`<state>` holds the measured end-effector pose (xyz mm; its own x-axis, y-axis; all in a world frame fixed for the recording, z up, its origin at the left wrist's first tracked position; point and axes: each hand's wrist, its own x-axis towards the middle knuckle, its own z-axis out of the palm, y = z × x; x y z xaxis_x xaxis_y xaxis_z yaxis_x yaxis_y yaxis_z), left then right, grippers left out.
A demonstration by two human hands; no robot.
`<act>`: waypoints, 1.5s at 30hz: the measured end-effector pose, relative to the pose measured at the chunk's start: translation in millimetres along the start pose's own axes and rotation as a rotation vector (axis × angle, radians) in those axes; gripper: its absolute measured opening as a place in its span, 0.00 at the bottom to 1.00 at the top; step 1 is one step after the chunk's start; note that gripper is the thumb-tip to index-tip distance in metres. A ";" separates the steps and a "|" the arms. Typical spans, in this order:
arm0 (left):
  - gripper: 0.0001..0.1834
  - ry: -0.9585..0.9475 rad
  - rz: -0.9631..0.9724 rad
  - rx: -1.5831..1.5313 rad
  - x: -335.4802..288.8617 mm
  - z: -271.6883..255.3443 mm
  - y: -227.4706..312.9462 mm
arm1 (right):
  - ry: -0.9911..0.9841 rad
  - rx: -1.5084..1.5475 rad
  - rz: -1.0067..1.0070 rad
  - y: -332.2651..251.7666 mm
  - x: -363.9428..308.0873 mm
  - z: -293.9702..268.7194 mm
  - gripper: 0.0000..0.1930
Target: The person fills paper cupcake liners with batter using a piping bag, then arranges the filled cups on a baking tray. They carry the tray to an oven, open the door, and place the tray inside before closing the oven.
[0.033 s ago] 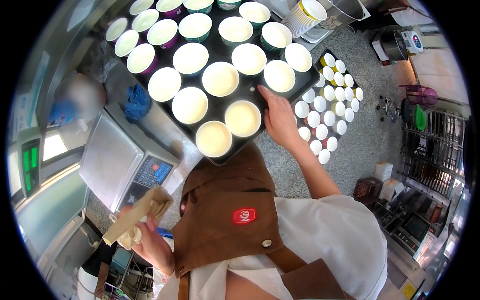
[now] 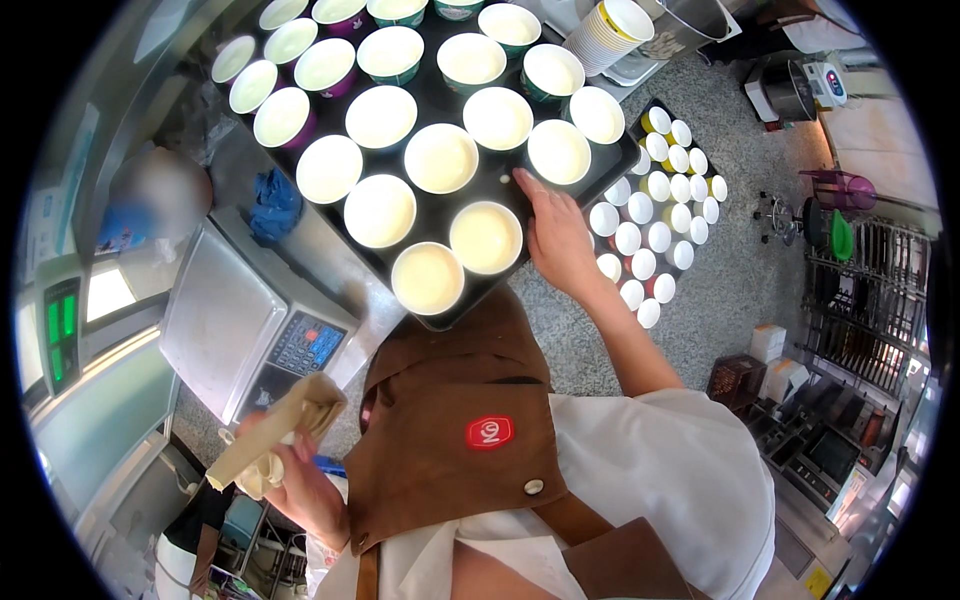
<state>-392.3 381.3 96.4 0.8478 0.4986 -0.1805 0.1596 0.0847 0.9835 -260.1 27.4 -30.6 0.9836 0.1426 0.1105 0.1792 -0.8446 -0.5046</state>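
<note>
My left hand [image 2: 305,492] is closed round a folded, crumpled beige cloth [image 2: 285,425], held up beside my brown apron. At the right edge of a dark baking tray [image 2: 437,322], my right hand [image 2: 562,235] rests with its index finger stretched over the rim. That fingertip lies close to a small pale drop [image 2: 504,179] on the tray's surface. Rows of paper cups stand on the tray, filled with smooth pale-yellow batter. The two nearest are a left cup [image 2: 428,278] and a right cup [image 2: 486,238]. My right thumb is partly hidden.
Left of the tray sits a digital scale [image 2: 225,315], with a blue crumpled cloth [image 2: 274,205] behind it. A stack of paper cups [image 2: 607,38] stands at the back right. Lower down, a second tray [image 2: 712,165] of filled cups lies right of my arm. Metal racks [image 2: 865,290] are farther right.
</note>
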 end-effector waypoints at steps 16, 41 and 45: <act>0.22 -0.048 -0.006 -0.018 -1.5 -3.7 -7.4 | -0.209 -0.122 -0.098 6.9 12.6 -4.0 0.35; 0.06 0.008 -0.042 -0.218 17.7 17.6 12.4 | -0.273 1.181 0.195 -77.1 -2.9 -54.6 0.38; 0.06 0.054 -0.030 -0.298 19.5 4.4 15.3 | -0.461 1.104 -0.171 -139.8 30.9 -21.8 0.35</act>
<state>-371.2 388.5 107.8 0.8156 0.5367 -0.2163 0.0217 0.3452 0.9383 -255.3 138.6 62.0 0.8201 0.5705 0.0447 0.0081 0.0665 -0.9978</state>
